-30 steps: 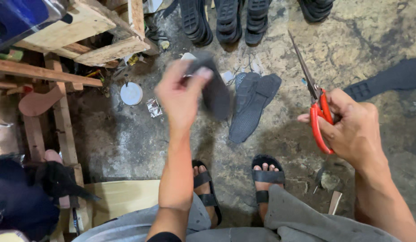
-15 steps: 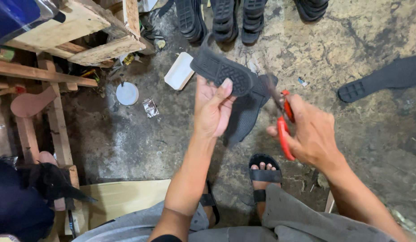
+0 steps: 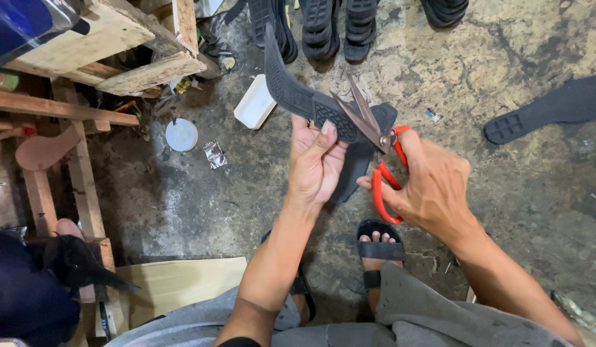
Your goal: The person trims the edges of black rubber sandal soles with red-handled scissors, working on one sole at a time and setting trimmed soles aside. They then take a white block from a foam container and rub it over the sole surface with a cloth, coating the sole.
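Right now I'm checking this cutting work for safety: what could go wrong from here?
The open blades of the scissors sit close to the left hand gripping the black sole, so its thumb could get nicked. The sole is held in mid-air and bends, so the cut may wander. The right hand works above sandalled feet.

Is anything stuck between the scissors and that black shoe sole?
Nothing visible. The right hand holds the red-handled scissors with the open blades right at the edge of the black sole, which the left hand holds up above the floor.

Concrete floor w/ black soles, lone sole, white tray, lid, packet.
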Motion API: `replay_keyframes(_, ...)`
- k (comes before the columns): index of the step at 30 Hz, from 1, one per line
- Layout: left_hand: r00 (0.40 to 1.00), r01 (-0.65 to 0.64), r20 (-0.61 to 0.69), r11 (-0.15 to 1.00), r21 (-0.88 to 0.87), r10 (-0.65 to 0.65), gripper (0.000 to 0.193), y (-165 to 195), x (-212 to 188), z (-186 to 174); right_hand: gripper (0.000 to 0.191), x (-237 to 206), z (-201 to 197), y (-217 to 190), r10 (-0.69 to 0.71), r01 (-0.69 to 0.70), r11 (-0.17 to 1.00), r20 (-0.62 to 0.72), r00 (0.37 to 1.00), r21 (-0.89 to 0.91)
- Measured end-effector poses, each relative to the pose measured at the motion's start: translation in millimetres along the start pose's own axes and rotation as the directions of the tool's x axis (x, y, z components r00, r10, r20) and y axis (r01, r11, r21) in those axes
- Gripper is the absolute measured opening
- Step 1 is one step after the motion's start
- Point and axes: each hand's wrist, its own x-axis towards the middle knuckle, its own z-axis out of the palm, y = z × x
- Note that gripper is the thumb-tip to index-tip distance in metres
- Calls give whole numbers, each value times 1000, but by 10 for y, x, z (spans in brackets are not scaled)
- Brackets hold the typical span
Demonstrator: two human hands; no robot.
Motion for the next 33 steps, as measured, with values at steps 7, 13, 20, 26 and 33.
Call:
replay_keyframes(7, 1000, 25, 8, 987, 157, -26, 78, 250, 92, -65, 66, -76, -42, 107, 8, -7, 1000, 86, 996, -18)
replay_keyframes(13, 999, -4, 35, 983, 183, -2, 78, 382, 131, -30, 53, -78, -27, 252, 164, -191, 976, 220, 962, 107)
replay_keyframes(20, 999, 0, 44, 998, 56, -2, 76, 238, 73, -6, 74, -48, 0, 63, -101, 101, 995, -51, 994, 2)
replay_keyframes(26, 999, 18, 34, 999, 30, -19, 74, 196, 41, 17, 77, 1, -64, -53, -56, 56, 998, -31, 998, -8)
replay_keyframes(33, 998, 11, 50, 978, 210, -22, 84, 394, 103, -68, 69, -23, -171, -37, 2, 3, 999, 105, 995, -46)
